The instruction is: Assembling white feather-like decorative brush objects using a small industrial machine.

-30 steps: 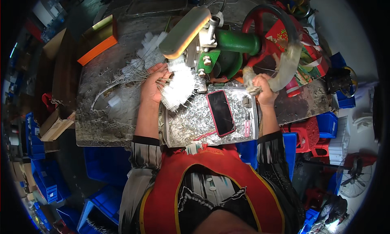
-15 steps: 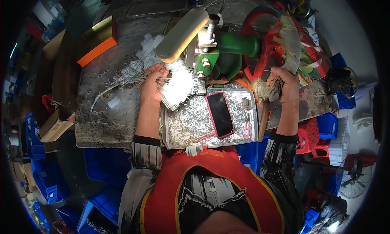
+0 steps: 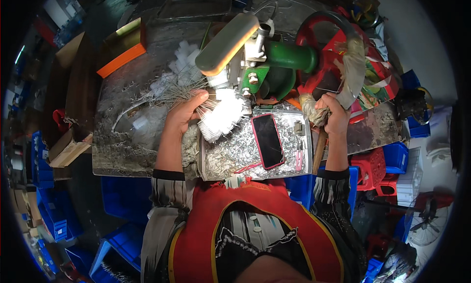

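Note:
My left hand point(image 3: 182, 115) grips a white bristle brush point(image 3: 223, 117) by its wire stem, holding it up against the green machine point(image 3: 274, 62) at the middle of the bench. My right hand point(image 3: 332, 111) is closed on the rim of the machine's red hand wheel point(image 3: 321, 27), at a part wrapped in pale tape. A foil-covered tray point(image 3: 230, 155) lies between my arms, with a red-cased phone point(image 3: 268, 140) face up on it.
A heap of finished white brushes and bare wires point(image 3: 171, 81) lies left of the machine on the grey metal bench point(image 3: 117, 135). An orange board point(image 3: 120, 59) sits at the back left. Blue crates point(image 3: 392, 155) and a red stool point(image 3: 370, 167) crowd the floor at right.
My right hand has gone from the tray's right edge up to the red wheel and taken hold of its rim. The left hand stays on the brush.

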{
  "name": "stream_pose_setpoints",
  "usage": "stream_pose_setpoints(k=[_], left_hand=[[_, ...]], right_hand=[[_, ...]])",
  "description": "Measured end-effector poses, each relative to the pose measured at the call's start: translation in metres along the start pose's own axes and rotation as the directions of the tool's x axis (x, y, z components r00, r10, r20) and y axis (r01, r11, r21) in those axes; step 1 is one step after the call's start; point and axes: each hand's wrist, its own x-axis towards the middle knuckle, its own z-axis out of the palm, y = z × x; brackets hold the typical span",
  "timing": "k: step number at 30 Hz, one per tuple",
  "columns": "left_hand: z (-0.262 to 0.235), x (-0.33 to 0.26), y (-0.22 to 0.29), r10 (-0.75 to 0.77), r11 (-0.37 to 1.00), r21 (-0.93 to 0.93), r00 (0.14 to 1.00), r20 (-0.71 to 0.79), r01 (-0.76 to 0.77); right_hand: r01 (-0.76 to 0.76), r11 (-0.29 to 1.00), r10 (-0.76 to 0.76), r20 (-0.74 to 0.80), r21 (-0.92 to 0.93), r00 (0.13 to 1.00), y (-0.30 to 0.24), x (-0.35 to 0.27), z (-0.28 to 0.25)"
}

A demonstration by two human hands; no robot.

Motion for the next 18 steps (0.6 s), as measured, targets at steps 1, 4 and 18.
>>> stream_pose_setpoints(k=[1,4,18], left_hand=[[0.001,0.0,-0.005,0.075,0.988,-0.137,0.996,0.038,-0.07],[0.003,-0.003,-0.007,0.174,0.932,-0.332,0.983,0.054,-0.146],[-0.003,0.009,-0.011,0.225,0.864,-0.472,0.973,0.052,-0.175]], right_hand=[[-0.008,1.0,0.007,-0.027,-0.029,1.0,-0.007,0.0,0.005],[-0.02,0.999,0.018,-0.093,-0.025,0.995,-0.008,0.0,0.008],[-0.084,0.987,0.066,-0.132,-0.136,0.989,-0.023,0.001,0.007]])
